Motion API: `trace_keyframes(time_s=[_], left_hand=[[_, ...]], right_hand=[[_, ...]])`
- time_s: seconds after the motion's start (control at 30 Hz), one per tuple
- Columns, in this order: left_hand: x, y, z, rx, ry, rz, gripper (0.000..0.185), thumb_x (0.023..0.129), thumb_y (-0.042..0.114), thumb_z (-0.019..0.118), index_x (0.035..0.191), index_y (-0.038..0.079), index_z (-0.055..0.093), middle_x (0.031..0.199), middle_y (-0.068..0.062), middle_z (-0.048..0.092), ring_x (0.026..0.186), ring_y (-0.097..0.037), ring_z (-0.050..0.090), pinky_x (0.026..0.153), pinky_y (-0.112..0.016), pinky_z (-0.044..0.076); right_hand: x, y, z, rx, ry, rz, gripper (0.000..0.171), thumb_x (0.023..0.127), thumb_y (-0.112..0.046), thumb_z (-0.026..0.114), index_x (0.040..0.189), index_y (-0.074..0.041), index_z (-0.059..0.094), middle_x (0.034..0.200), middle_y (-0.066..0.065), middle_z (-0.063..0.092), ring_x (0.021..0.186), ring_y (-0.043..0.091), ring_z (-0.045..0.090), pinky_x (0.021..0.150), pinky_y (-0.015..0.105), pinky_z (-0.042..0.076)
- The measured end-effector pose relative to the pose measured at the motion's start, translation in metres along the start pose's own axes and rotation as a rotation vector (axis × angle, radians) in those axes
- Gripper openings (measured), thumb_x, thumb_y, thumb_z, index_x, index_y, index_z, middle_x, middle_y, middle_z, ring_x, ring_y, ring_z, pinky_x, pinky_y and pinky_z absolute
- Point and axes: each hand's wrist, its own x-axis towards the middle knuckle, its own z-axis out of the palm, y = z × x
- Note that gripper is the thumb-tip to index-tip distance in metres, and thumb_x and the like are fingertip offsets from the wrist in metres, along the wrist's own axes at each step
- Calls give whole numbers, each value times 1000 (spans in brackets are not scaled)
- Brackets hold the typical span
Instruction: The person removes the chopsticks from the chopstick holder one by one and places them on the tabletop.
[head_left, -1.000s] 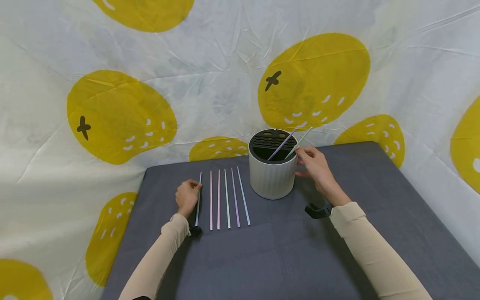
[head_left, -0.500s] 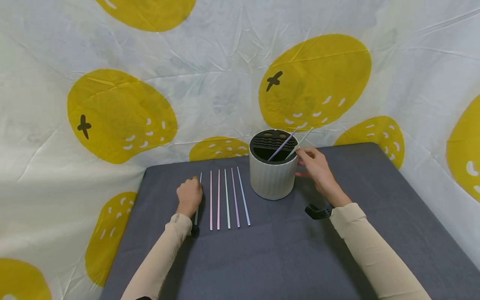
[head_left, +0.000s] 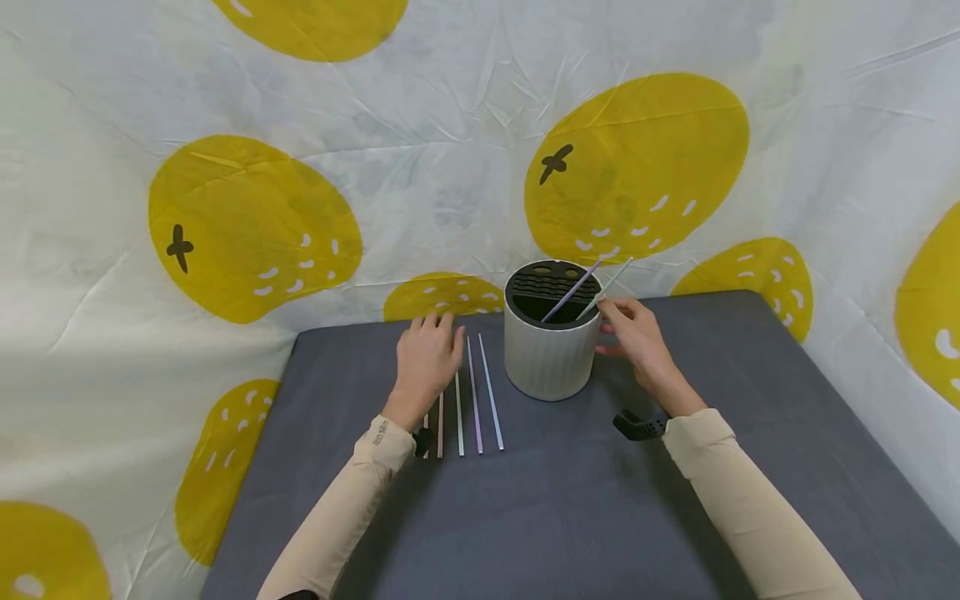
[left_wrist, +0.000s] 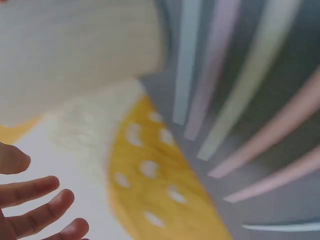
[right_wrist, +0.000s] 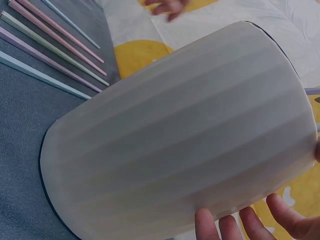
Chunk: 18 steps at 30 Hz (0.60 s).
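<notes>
Grey cloth covers the table (head_left: pixel 570 500) in front of you, and a ribbed white holder (head_left: pixel 552 358) with a black slotted top stands upright towards its far edge. Your right hand (head_left: pixel 633 333) sits just right of the holder, fingers curved loosely against its wall near the rim; from the right wrist view the fingertips (right_wrist: pixel 235 222) show at the holder's side. I cannot tell whether that hand touches the pale green chopstick (head_left: pixel 611 285) leaning out over the rim beside it. A purple chopstick (head_left: pixel 572 290) leans in the same opening, tilted to the right.

Your left hand (head_left: pixel 429 360) lies flat over the row of chopsticks (head_left: pixel 468 400) left of the holder, fingers straight and spread, pointing to the far edge, gripping nothing. It covers the far ends of the left-hand sticks; whether the palm presses them or hovers just above cannot be told. The blue and purple sticks on the right of the row lie uncovered, parallel, running near to far, just beside the holder's base. Behind the table hangs a white sheet (head_left: pixel 420 167) printed with yellow fruit shapes.
</notes>
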Motion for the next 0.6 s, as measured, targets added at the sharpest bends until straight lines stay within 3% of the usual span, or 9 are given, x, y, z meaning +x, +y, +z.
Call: trace_keyframes(time_s=[0.2, 0.33, 0.6], left_hand=[[20, 39, -24, -73, 73, 79, 36, 106, 40, 58, 122, 10, 72, 116, -12, 72, 105, -34, 67, 83, -50, 60], [31, 63, -33, -89, 113, 142, 38, 106, 44, 56, 122, 13, 71, 117, -10, 70, 106, -32, 66, 83, -49, 59], [52, 107, -30, -87, 119, 233, 43, 106, 50, 55, 127, 16, 70, 119, -6, 71, 107, -27, 67, 82, -41, 60]], right_hand=[[-1, 2, 0, -4, -1, -10, 70, 106, -53, 51, 154, -3, 43, 156, 18, 40, 130, 31, 53, 86, 37, 65], [-1, 2, 0, -8, 1, -21, 70, 106, -53, 51, 153, -2, 44, 153, 18, 41, 130, 32, 53, 85, 36, 65], [-1, 3, 0, -23, 12, -28, 72, 105, -56, 51, 153, -3, 44, 155, 19, 42, 129, 32, 55, 81, 32, 65]])
